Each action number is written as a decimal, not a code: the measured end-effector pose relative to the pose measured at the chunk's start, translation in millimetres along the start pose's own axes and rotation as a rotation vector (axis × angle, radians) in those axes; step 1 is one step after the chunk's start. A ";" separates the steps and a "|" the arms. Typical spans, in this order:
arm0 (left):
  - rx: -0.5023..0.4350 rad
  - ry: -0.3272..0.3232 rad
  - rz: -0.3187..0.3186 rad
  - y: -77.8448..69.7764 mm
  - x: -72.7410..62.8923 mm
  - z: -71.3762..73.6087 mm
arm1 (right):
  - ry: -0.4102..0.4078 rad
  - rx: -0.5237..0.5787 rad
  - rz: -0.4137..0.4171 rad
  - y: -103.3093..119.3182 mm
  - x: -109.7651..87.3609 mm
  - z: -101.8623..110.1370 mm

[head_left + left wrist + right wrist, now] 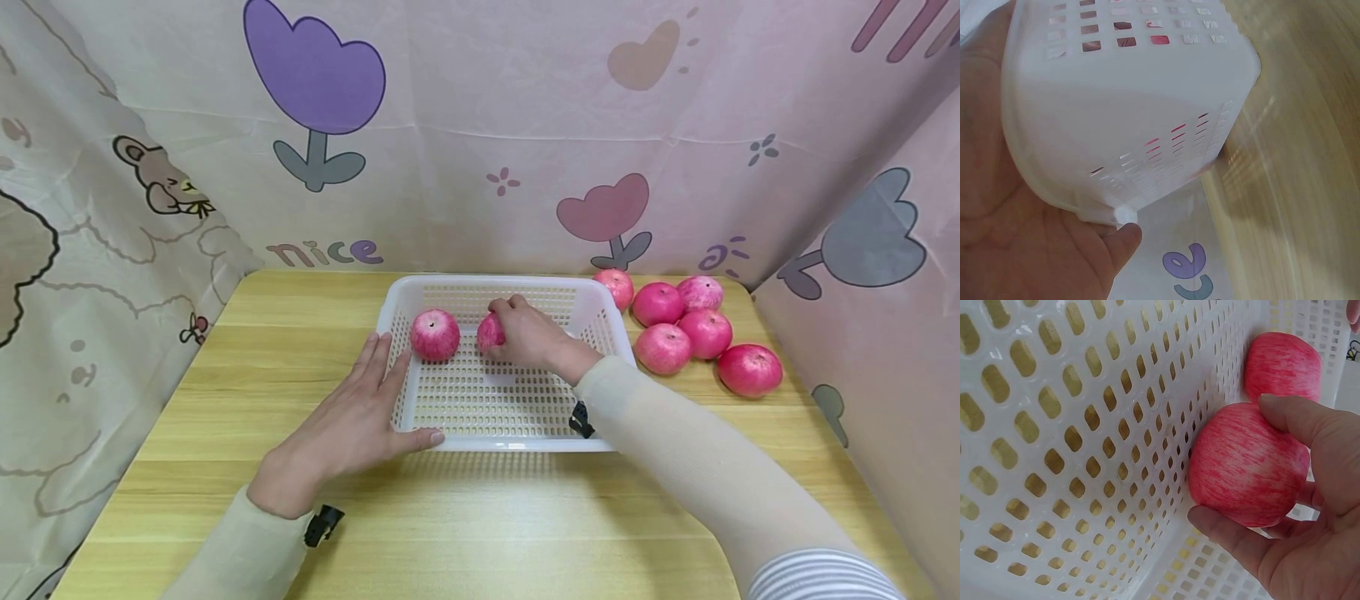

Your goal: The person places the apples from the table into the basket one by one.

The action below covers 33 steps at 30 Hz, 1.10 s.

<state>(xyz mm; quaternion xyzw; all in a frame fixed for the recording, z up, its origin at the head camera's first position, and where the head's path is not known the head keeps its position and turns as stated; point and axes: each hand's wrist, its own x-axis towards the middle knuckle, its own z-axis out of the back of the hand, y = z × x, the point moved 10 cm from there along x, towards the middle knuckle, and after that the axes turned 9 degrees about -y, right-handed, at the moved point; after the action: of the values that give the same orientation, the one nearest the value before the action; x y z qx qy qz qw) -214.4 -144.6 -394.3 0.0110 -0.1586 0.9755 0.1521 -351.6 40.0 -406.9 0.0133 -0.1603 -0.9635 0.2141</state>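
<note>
A white plastic basket with a perforated floor and walls stands on the table. Inside it, my right hand grips a red-pink apple; in the right wrist view thumb and fingers go round the held apple, which sits close over the basket floor. Left of it in the basket lies a second apple, seen in the right wrist view just beyond the held one. My left hand rests at the basket's left front corner, fingers extended along the left rim and thumb at the front rim.
Several more apples lie grouped on the wooden table right of the basket, one against its back right corner. A patterned cloth hangs behind the table and along both sides.
</note>
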 end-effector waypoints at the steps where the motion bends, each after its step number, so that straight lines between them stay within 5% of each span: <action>1: -0.001 0.000 0.001 0.1 -0.1 0.1 | 0.000 0.000 0.001 0.0 0.1 0.1; 33: -0.013 0.003 0.006 0.4 -0.9 0.4 | -0.005 0.020 -0.024 -1.6 -2.9 4.4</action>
<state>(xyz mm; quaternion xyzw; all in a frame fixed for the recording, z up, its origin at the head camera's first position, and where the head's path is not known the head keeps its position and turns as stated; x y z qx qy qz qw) -213.7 -145.4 -394.1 0.0081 -0.1649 0.9749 0.1494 -350.0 43.8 -403.4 0.0150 -0.1705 -0.9643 0.2018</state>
